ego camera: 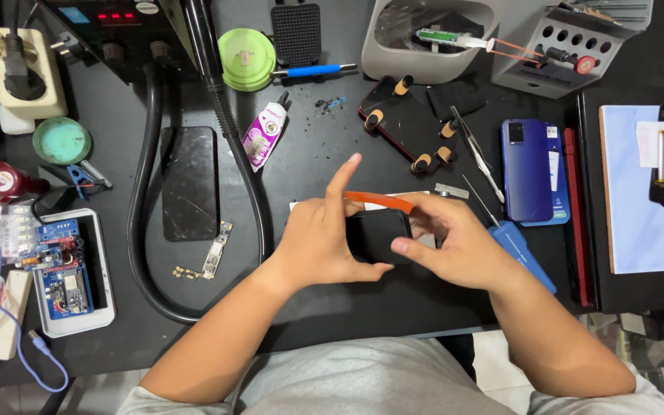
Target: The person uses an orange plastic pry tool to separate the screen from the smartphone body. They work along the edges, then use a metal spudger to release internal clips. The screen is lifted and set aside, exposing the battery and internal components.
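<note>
Your left hand and right hand both grip 1 black phone; an orange strip lies at its 12 o'clock edge, above the desk.

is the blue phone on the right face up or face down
Face down: the blue phone shows its plain back with a camera block at its top left corner, no screen visible.

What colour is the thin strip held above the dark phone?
Orange strip, clearest in the head view, between both hands.

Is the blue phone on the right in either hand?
No. The blue phone lies on the mat apart from both hands; the left hand and right hand hold a black phone.
</note>
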`<state>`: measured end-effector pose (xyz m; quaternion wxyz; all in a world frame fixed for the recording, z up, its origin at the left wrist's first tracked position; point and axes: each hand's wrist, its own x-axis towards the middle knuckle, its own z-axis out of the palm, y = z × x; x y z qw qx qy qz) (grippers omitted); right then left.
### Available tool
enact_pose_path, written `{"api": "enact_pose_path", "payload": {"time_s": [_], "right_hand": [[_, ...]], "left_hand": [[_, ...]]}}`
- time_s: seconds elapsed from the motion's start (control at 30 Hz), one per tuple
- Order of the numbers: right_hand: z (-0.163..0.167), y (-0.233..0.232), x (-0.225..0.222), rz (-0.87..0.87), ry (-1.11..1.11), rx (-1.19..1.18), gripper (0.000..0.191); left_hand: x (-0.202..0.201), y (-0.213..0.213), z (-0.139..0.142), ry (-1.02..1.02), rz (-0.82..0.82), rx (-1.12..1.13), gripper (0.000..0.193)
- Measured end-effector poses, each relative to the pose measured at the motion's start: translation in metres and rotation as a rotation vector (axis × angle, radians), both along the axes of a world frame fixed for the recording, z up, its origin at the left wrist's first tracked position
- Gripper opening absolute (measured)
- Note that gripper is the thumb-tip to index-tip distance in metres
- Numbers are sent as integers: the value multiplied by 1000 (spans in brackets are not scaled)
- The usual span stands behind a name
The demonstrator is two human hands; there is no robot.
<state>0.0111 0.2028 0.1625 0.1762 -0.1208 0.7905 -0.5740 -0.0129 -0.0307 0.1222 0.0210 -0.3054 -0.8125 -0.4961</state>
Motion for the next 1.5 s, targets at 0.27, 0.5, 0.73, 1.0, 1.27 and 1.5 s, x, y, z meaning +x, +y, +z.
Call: {"api": "enact_pose_path", "payload": {"time_s": [0.27,0.5,0.73,1.0,1.27,1.5], "right_hand": [[9,-3,-24,140,-45,371,38],[-31,3,-15,-74,-264,-21,37],[-55,-14,1,-399,11,-180,35],[-61,-62,26,-382,154,-197,29],[-78,-78,35,-490,151,-247,30],[-79,-81,34,-489,48,-298,35]], "left_hand": [[-7,-3,16,79,-140,-293,127],[-7,-24,34,238,-10,-349,122],[-3,-6,0,-118,480,514,127],[-1,2,-33,-365,499,954,117],[3,2,-36,-221,505,1053,110],[-4,0,-21,-572,422,1162,104]]}}
